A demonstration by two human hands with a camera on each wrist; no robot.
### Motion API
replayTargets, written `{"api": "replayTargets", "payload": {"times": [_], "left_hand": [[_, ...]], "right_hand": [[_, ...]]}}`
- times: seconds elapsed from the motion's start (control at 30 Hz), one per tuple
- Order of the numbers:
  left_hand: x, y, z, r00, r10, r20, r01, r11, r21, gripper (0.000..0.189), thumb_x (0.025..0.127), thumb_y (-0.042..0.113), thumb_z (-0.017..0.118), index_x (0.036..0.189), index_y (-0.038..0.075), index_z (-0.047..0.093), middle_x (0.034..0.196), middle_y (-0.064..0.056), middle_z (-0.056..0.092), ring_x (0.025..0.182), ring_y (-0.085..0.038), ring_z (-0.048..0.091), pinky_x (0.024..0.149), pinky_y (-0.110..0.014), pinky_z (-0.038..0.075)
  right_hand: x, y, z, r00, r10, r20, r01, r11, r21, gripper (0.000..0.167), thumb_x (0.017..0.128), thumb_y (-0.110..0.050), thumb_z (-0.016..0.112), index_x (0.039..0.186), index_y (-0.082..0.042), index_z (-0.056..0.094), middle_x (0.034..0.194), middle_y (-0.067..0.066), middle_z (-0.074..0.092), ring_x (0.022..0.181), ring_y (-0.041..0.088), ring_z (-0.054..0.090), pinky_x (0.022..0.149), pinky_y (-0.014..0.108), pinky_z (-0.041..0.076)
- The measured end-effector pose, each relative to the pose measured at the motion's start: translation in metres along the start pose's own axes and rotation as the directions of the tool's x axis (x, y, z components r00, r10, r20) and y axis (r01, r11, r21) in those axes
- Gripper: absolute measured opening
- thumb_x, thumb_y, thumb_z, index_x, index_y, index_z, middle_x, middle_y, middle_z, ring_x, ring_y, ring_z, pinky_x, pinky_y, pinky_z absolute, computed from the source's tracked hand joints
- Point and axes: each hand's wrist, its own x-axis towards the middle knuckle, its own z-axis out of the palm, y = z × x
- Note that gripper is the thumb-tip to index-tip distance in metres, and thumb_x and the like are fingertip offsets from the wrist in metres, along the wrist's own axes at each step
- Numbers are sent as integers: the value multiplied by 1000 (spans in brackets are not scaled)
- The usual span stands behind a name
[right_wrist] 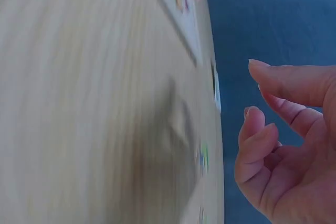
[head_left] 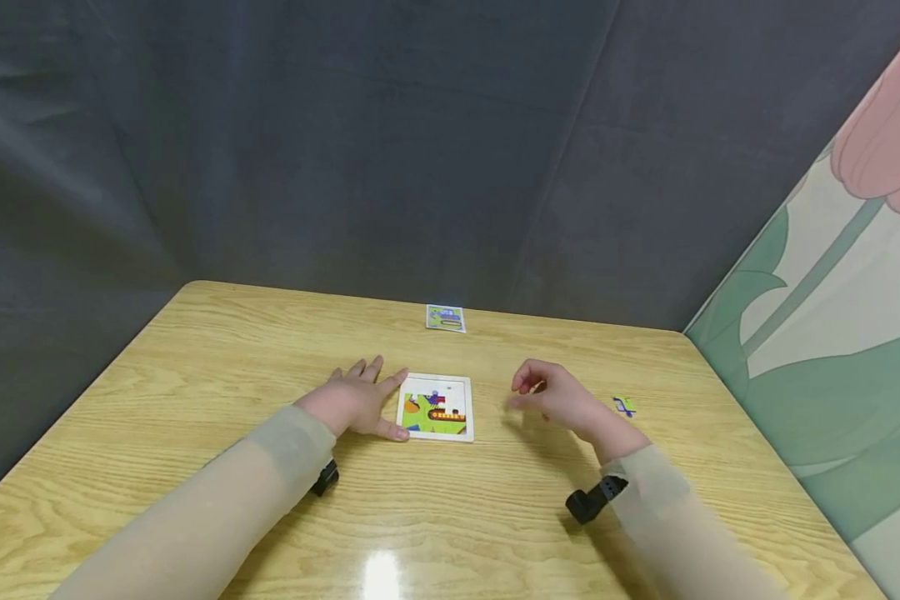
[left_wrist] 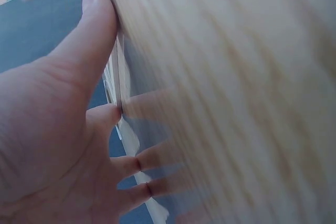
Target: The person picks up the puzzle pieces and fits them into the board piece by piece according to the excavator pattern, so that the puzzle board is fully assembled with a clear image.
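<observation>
A square picture puzzle in a white tray (head_left: 470, 408) lies on the table, its upper part showing plain white and its lower part showing colourful pieces (head_left: 420, 418). My left hand (head_left: 355, 402) rests on the table at the tray's left side with fingers spread. Its thumb and index fingertip reach the tray's left edge. To the right of the tray, my right hand (head_left: 558, 398) hovers over the table, fingers loosely bent. In the right wrist view, the thumb (right_wrist: 294, 83) stands apart from the curled fingers, and nothing shows between them.
Some loose green and blue puzzle pieces (head_left: 624, 406) lie right of my right hand. A small picture card (head_left: 446, 318) lies near the table's back edge. Behind the wooden table (head_left: 270, 333) hangs a dark curtain (head_left: 390, 150); a flower-patterned panel (head_left: 832, 333) borders the right side.
</observation>
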Motion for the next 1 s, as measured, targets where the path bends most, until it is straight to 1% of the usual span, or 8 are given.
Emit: {"api": "replayTargets", "payload": {"times": [0.13,0.3,0.43,0.53,0.7,0.8,0.9,1.0], "left_hand": [[1,2,-1,1000,3,1,-3,1000,-7,101,83,64,66,161,24,15,163,-20,2,147,-43,3,114,-62,8],[3,0,1,1000,0,-2,0,1000,-1,103,82,66,66,161,25,14,163,-20,2,147,-43,3,114,-62,7],[5,-3,4,1000,-6,-5,6,1000,11,104,81,68,65,161,26,14,163,-20,3,147,-44,4,114,-62,8],[4,-4,4,1000,-3,-5,3,1000,12,104,81,68,65,161,25,14,163,-21,3,147,-44,4,114,-63,8],[3,-2,4,1000,6,6,-6,1000,14,103,81,68,64,161,25,14,163,-21,2,147,-45,3,114,-63,8],[3,-1,3,1000,5,8,-5,1000,13,103,82,68,64,161,26,13,163,-20,1,147,-45,3,114,-63,8],[3,-2,3,1000,2,4,-2,1000,7,103,82,67,65,161,25,14,163,-20,2,147,-45,3,114,-63,8],[2,-2,3,1000,-3,1,3,1000,2,103,82,67,65,161,25,14,163,-20,2,147,-44,3,114,-63,8]], "right_hand": [[-27,17,-28,1000,11,-23,-11,1000,-22,18,91,-3,70,101,3,57,93,11,53,69,21,46,48,27,37],[-56,42,-58,993,44,-109,-50,997,-50,20,90,-4,71,100,3,57,90,10,52,67,21,47,48,29,42],[-74,63,-75,984,80,-159,-91,994,-64,20,89,-4,72,100,5,58,88,10,53,65,21,48,49,31,43],[-86,78,-84,981,114,-160,-126,990,-67,22,89,-5,72,104,5,60,88,9,53,65,20,49,49,29,41],[-100,100,-95,977,183,-106,-189,981,-51,33,87,-5,74,116,6,61,88,9,54,68,19,50,52,28,43],[-104,108,-98,972,218,-83,-221,974,-39,38,85,-6,76,118,6,61,87,8,53,69,17,49,54,27,44],[-104,112,-98,975,209,-75,-213,976,-47,39,84,-7,78,117,6,61,85,7,51,69,16,48,55,26,44],[-102,112,-96,981,179,-78,-184,981,-61,35,84,-4,78,113,6,61,83,6,50,68,16,46,55,25,43]]}}
